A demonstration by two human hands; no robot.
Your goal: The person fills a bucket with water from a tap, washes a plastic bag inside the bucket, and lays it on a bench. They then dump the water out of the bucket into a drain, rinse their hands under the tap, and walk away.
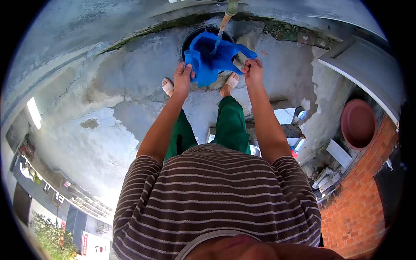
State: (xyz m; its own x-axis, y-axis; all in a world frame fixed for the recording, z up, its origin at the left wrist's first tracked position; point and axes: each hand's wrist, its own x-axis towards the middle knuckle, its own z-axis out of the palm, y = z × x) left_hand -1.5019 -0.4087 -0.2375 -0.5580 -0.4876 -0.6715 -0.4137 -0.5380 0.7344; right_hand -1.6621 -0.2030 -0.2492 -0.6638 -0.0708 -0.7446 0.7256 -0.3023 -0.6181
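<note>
A thin blue bag (pixel 209 67), seemingly plastic, is spread between my two hands. My left hand (pixel 183 77) pinches its left edge, thumb pressed against the fingers. On the other side my right hand (pixel 254 70) grips the bag's right end, where two strips form a handle-like loop. Water (pixel 218 41) runs from a pipe-like tap (pixel 227 18) onto the bag. Behind and beneath it stands a dark round tub (pixel 185 45), its inside mostly hidden by the bag.
My feet in light slippers (pixel 168 86) stand just in front of the tub on worn concrete (pixel 130 82). A wall (pixel 143 21) rises behind the tap. At right are a reddish-brown basin (pixel 358 124), a grey ledge (pixel 359 60) and a brick surface (pixel 353 216).
</note>
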